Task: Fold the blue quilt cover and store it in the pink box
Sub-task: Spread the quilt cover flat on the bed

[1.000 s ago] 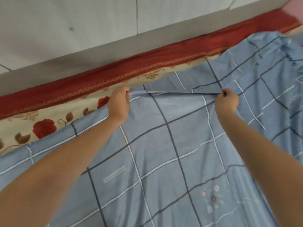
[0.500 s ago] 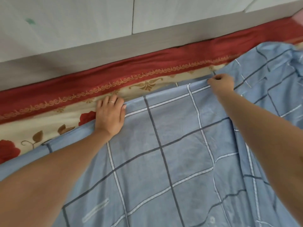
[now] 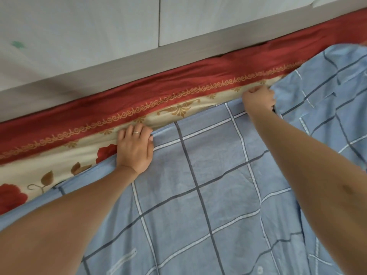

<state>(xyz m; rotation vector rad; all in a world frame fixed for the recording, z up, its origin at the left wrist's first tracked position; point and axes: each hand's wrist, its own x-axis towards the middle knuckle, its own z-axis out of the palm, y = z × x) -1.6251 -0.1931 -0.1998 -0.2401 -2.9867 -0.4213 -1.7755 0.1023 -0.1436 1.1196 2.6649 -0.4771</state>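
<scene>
Left hand: flat, fingers straight, pressing far edge of blue quilt cover.
Right hand: curled, pinches same edge, at two o'clock.

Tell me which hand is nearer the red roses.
Left. The left hand presses flat on the quilt edge right beside the roses; the right hand grips that edge well off to their right.

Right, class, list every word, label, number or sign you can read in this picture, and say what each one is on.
None can be read.
The blue quilt cover has a pale oblong mark near the bottom, with no legible letters.
The bedsheet has a gold scroll pattern only.
The wall panel has a green smudge, not a sign.
</scene>
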